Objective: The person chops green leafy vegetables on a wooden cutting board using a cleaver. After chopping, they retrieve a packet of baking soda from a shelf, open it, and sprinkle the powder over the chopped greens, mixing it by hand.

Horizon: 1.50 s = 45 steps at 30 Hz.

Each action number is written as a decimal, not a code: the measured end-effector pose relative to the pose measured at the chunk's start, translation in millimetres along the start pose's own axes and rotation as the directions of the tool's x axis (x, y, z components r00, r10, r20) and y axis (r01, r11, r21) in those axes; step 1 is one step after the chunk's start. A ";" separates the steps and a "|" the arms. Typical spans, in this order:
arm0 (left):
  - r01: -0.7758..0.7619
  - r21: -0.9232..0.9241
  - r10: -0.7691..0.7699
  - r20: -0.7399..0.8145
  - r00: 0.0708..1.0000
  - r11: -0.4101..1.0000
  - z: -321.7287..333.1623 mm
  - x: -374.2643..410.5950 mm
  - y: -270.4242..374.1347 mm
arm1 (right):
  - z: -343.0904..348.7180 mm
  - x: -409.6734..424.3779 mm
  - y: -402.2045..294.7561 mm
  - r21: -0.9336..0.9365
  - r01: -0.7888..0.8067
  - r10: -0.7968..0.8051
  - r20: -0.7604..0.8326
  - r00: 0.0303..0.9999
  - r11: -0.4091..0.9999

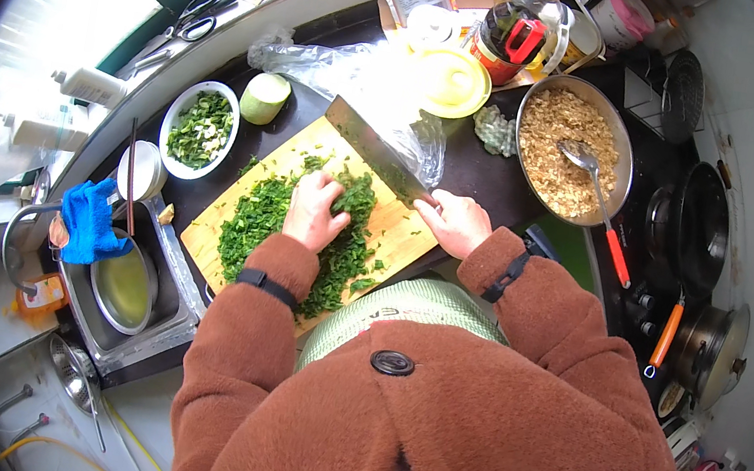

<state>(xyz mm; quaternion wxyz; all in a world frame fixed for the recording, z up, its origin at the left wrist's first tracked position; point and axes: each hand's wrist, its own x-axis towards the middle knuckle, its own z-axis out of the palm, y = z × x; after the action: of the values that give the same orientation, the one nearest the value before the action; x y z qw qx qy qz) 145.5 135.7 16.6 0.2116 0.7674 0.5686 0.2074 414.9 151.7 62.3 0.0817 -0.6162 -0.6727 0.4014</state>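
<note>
My right hand (454, 223) grips the handle of a cleaver (379, 149), whose broad blade reaches up and left over the far part of a wooden cutting board (400, 237). Chopped leafy greens (260, 217) lie heaped across the board. On the heap rests my left hand (316, 211), its fingers curled into the greens; whether it holds any cannot be told. Left of the board stands a white bowl (165, 150) of cut greens with pale pieces, beside a piece of pale green vegetable (264, 99). To the right is a metal bowl (627, 173) of brown crumbly food with a red-handled spoon (601, 197).
A sink (175, 322) with a pot of greenish liquid (122, 288) is at the left, a blue cloth (89, 223) above it. Beyond the board lie plastic bags (329, 67), a yellow lid (451, 83) and a dark sauce bottle (512, 35). A black pan (702, 228) stands at right.
</note>
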 end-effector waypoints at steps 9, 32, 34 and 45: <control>0.262 0.049 -0.253 -0.146 0.956 0.964 -29.1 -108.4 7.5 | 29.6 -19.1 -54.0 -0.173 0.185 -0.166 0.119 0.979 0.967; 0.251 -0.227 -0.326 -0.412 0.851 0.941 -33.8 -168.0 -3.2 | 91.8 -42.0 -82.9 -0.282 0.552 -0.534 0.146 0.833 0.785; 0.258 -0.254 -0.344 -0.400 0.850 0.932 -31.9 -170.2 -3.1 | 99.2 -35.3 -81.9 -0.386 0.485 -0.390 0.300 0.871 0.785; 0.289 -0.281 -0.387 -0.413 0.824 0.915 -40.2 -186.3 -20.3 | 78.4 -31.9 -81.4 -0.258 0.456 -0.427 0.163 0.889 0.851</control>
<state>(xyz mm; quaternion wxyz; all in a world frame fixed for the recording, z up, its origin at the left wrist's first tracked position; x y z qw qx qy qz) 57.3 -34.3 23.9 0.1827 0.5564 0.7051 0.3998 312.5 95.3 74.6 0.0469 -0.4294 -0.8508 0.2992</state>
